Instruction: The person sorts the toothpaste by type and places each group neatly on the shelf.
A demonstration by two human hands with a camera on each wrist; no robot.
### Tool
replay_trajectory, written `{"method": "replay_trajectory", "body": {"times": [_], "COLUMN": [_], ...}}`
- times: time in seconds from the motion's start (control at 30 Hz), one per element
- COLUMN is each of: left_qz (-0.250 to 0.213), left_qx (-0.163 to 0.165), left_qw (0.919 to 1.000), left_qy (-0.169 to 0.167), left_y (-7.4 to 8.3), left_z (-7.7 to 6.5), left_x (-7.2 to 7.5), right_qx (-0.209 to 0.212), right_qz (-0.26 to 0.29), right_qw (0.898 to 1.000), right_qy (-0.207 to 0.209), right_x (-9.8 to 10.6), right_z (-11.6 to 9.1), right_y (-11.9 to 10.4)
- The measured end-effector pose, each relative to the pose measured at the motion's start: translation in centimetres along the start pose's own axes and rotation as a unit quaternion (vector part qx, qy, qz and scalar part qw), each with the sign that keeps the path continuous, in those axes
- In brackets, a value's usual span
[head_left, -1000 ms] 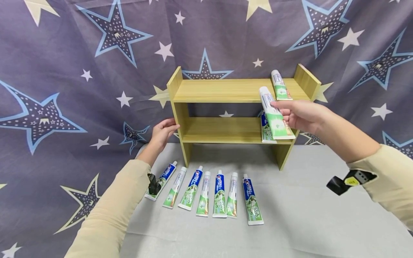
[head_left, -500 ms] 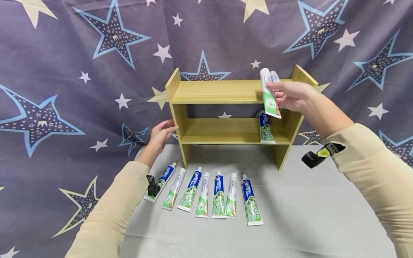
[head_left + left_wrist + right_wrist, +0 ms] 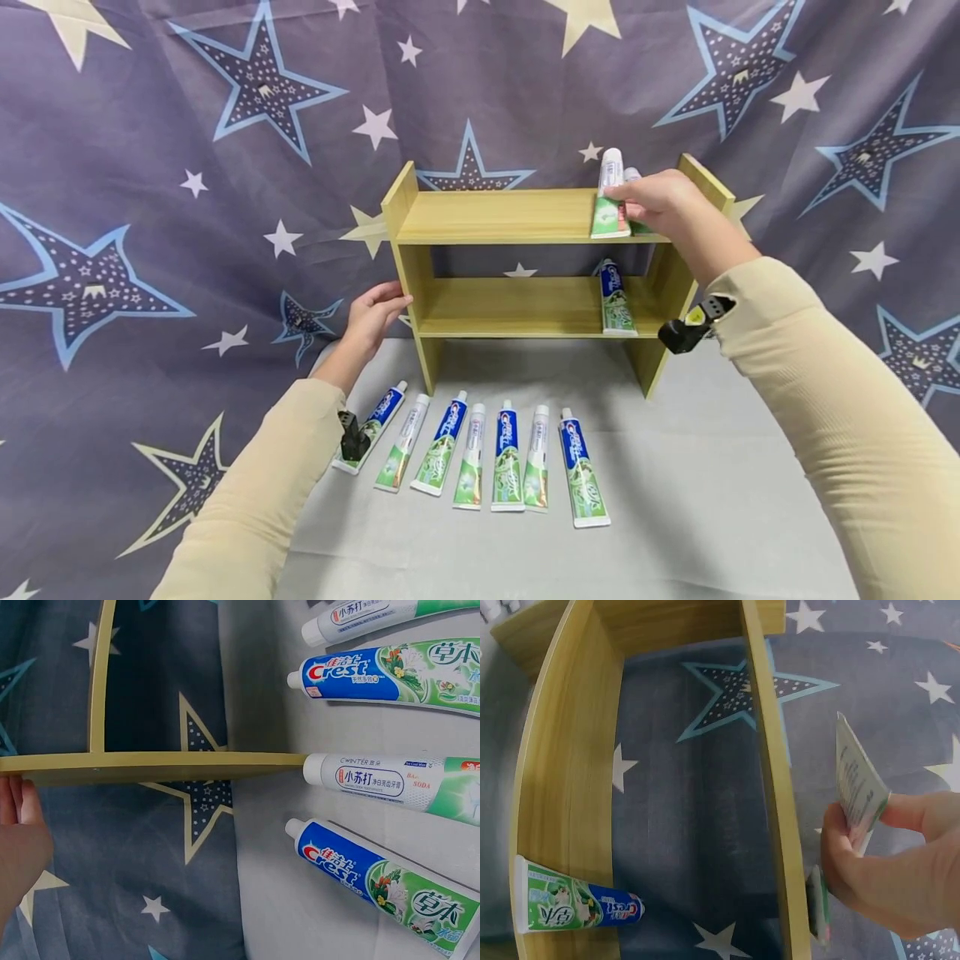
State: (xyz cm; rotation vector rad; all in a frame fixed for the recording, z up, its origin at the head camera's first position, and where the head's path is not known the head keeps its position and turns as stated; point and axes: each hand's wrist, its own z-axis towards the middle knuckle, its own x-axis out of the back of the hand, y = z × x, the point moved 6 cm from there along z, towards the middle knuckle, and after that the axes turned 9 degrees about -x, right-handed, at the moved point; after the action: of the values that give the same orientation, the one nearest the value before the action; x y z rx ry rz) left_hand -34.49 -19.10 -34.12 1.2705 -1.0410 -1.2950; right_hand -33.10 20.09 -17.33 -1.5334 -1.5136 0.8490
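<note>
In the head view my right hand (image 3: 660, 200) pinches a white and green toothpaste tube (image 3: 611, 200) at the top board of a wooden shelf (image 3: 510, 215). Behind it, partly hidden by the hand, another white and green tube (image 3: 632, 174) lies on that board. The right wrist view shows thumb and fingers on either side of the held tube (image 3: 859, 780), above the board. A blue and green Crest tube (image 3: 617, 300) lies on the lower board. My left hand (image 3: 371, 317) touches the shelf's left side panel with its fingertips, as the left wrist view also shows.
On the grey table (image 3: 675, 483) before the shelf, several toothpaste tubes lie in a row, blue Crest ones (image 3: 507, 458) alternating with white ones (image 3: 471, 458). A starry curtain (image 3: 300, 208) hangs behind. The shelf's right end panel (image 3: 708, 183) rises beside my right hand.
My right hand has lifted the white and green tube from in front of the lower board up to the top board, left of the tube there. The left hand stays at the side panel.
</note>
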Motion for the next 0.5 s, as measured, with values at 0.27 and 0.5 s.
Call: {"method": "replay_trajectory", "body": {"times": [0.27,0.5], "left_qz": [-0.002,-0.008], "left_qx": [0.000,-0.005], "left_qw": [1.0000,1.0000], "left_qy": [-0.005,-0.002], "left_y": [-0.1,-0.1], "left_z": [-0.1,0.1], "left_x": [0.0,0.0], "right_qx": [0.071,0.103], "right_qz": [-0.229,-0.361], "right_qw": [0.950,0.893], "right_qy": [0.203,0.249], "right_x": [0.4,-0.6], "right_z": [0.4,0.6], "right_y": [-0.5,-1.0]}}
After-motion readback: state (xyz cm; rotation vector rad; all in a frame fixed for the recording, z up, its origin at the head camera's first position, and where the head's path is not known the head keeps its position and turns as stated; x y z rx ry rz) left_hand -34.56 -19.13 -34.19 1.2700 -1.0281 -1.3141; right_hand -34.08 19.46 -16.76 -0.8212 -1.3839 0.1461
